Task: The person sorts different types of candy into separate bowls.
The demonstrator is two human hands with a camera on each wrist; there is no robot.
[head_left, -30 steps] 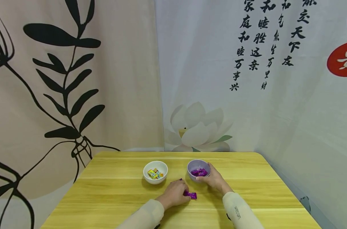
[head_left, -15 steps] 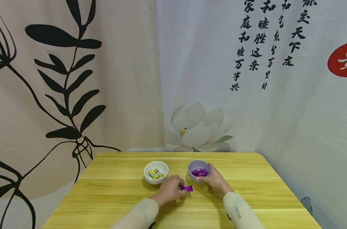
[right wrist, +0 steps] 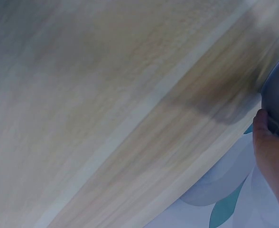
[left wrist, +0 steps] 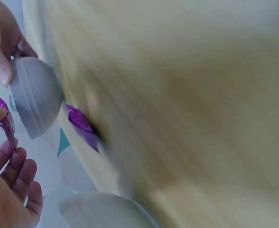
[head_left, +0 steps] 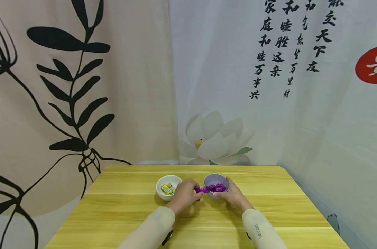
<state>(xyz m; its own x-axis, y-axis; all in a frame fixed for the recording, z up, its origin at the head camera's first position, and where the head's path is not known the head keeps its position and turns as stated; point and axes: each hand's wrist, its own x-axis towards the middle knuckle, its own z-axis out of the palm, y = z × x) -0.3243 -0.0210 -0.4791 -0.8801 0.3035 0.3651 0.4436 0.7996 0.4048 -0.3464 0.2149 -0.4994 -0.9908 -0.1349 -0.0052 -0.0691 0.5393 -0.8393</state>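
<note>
My left hand (head_left: 186,195) pinches a purple-wrapped candy (head_left: 202,190) between thumb and fingertips, its far end overlapping the rim of the light purple bowl (head_left: 208,180). Inside that bowl lie purple candies (head_left: 219,187). My right hand (head_left: 235,197) holds the bowl by its right side, thumb at the front and fingers behind. In the left wrist view, another purple candy (left wrist: 82,122) lies on the table between the two bowls; the left hand mostly hides it in the head view.
A white bowl (head_left: 167,197) with several yellow wrapped candies (head_left: 168,188) stands just left of my left hand. Both bowls are on the wooden table (head_left: 129,204), towards its back edge. A printed cloth (head_left: 138,86) hangs behind.
My left hand has picked up the purple candy from the table and carried it forward to the purple bowl's rim. The right hand has kept its hold on the bowl.
</note>
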